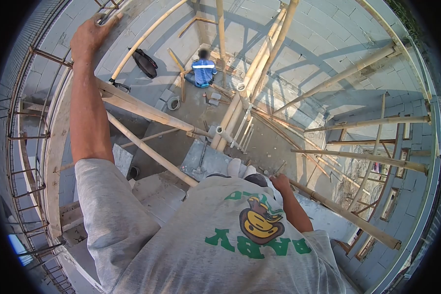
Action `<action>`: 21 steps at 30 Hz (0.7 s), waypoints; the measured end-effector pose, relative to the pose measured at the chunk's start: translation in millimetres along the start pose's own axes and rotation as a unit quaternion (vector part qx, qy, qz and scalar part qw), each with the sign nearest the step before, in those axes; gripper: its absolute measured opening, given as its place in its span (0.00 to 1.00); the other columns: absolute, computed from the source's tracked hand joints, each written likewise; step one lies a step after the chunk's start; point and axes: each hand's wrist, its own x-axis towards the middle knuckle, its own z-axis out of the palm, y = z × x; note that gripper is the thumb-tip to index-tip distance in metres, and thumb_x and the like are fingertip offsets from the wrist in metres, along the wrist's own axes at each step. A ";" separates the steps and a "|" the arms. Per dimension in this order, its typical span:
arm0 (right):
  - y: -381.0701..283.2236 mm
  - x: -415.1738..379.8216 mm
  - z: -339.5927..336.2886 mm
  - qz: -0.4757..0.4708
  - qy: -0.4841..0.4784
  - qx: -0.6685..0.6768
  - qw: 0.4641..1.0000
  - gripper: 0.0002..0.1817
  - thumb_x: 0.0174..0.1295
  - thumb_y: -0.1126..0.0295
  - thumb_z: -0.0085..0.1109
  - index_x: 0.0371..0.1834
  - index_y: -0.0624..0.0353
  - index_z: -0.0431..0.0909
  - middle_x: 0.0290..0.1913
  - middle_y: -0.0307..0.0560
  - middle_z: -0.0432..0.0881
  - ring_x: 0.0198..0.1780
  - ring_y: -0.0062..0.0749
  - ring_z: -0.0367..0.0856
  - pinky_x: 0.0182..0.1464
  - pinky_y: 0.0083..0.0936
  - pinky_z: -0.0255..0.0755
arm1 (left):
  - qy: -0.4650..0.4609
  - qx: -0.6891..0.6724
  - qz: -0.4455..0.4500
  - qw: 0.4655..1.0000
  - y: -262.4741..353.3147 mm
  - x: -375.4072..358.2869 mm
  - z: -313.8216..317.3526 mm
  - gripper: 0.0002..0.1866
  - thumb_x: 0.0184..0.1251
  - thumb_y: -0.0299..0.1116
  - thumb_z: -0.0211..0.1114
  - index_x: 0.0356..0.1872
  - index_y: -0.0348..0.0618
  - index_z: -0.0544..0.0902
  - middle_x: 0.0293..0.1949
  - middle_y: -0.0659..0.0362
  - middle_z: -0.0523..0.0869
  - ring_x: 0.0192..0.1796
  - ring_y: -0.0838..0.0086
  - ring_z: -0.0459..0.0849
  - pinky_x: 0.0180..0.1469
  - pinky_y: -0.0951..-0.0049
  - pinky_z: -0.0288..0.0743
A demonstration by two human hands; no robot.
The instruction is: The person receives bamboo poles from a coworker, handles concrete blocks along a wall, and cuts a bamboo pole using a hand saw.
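Your left hand point(90, 36) rests at the wall top point(111, 42), your right hand point(281, 183) beside a bamboo pole point(345, 213); whether either's fingers grip, I cannot tell.

Grey T-shirt point(181, 255) — green "BABY" point(250, 248), inverted — upper word unclear.

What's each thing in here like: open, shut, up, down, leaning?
Bare left hand: raised, thumb spread
Bare right hand: lowered, grip unclear
Long tan bamboo pole near the right hand: slanting
Long black bag: against grey block wall, closure unclear
Round pale bucket: upright, open-topped
Person in blue, white-striped shirt: low down, sitting or squatting unclear
Grey printed T-shirt: worn, creased
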 end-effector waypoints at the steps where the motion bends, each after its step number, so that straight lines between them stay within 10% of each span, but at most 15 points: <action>1: 3.6 2.4 3.8 -0.002 0.004 -0.005 1.000 0.32 0.56 0.46 0.59 0.44 0.72 0.80 0.44 0.75 0.80 0.50 0.65 0.80 0.55 0.47 0.73 | 0.000 0.003 0.001 1.000 0.4 0.1 -0.6 0.43 0.48 0.79 0.57 0.51 0.54 0.86 0.34 0.52 0.89 0.35 0.65 0.89 0.41 0.63 0.82; 21: -9.0 -6.1 -9.0 0.036 -0.017 -0.016 0.999 0.30 0.56 0.49 0.60 0.48 0.68 0.80 0.48 0.71 0.80 0.54 0.60 0.79 0.57 0.45 0.73 | 0.020 0.004 0.013 1.000 -1.5 -0.3 1.6 0.43 0.49 0.78 0.57 0.52 0.51 0.86 0.31 0.53 0.89 0.31 0.68 0.89 0.39 0.65 0.82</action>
